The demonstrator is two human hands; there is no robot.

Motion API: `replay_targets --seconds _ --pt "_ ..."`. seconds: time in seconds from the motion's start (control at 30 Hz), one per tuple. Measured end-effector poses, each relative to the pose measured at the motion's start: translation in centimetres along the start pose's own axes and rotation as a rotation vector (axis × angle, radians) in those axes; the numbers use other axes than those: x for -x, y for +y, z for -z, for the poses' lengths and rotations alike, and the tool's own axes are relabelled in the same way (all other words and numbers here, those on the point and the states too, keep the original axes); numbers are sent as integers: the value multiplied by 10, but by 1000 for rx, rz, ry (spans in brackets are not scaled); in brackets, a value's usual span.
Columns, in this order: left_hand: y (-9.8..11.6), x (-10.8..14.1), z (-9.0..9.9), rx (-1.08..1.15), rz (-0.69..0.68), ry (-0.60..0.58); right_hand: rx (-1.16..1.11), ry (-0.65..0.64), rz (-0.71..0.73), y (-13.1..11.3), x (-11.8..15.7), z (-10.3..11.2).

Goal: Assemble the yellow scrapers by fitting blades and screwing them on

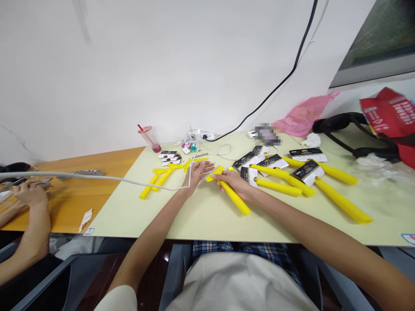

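Observation:
My right hand [231,181] is closed on a yellow tool [235,198], whose wide head points left and whose handle slants down to the right. Just left of that head is my left hand [196,172], palm turned up and fingers spread. Two more yellow tools [148,186] lie to the left, near a stack of black-and-white cards [170,157]. On the right, several yellow tools [342,201] with black-and-white cards [306,170] on their heads lie in a loose pile.
A white cable [129,180] hangs across the view in front of my left hand. A cup with a red straw [151,139], a power strip [204,134], a pink bag [308,114] and a black strap-like object [337,134] stand along the back. Another person's hand [30,193] is at far left.

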State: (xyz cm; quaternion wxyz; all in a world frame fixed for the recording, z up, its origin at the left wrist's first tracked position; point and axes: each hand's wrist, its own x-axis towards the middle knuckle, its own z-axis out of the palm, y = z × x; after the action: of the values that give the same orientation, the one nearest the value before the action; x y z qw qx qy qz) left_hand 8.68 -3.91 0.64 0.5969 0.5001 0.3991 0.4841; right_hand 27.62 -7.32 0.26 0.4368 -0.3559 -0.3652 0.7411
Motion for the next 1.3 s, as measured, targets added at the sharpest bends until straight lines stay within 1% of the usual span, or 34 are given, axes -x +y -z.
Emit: replay_targets --seconds 0.07,0.13,0.2,0.27,0.37,0.47,0.57,0.7,0.87,0.93,1.1,1.17,1.3 --pt "10 5 -3 -123 -113 4 4 13 6 0 -1 1" --pt "20 14 -8 -296 -222 -9 7 33 11 1 -3 2" --pt "27 25 -16 -471 -319 -36 4 53 20 2 -5 3" --pt "30 38 -25 -592 -403 -91 -14 60 47 4 -6 5" --pt "27 52 -39 -699 -444 -157 -39 42 83 7 -7 7" --pt "24 55 -46 -746 -432 -117 -55 62 76 7 -7 6" --pt "22 51 -41 -770 -422 -37 -57 103 64 4 -7 4" --pt "19 44 -29 -838 -430 36 -58 99 45 -1 -3 0" --pt "12 39 -20 -917 -476 30 -79 118 26 -4 1 -3" --pt "9 38 -19 -903 -481 21 -85 118 25 -3 1 -4" --pt "2 38 -19 -839 -441 14 -87 122 30 -3 2 -3" --pt "-1 39 -17 -839 -471 8 -79 123 28 -3 2 -3" --pt "-5 39 -14 -901 -604 0 -55 141 22 -1 1 -4"
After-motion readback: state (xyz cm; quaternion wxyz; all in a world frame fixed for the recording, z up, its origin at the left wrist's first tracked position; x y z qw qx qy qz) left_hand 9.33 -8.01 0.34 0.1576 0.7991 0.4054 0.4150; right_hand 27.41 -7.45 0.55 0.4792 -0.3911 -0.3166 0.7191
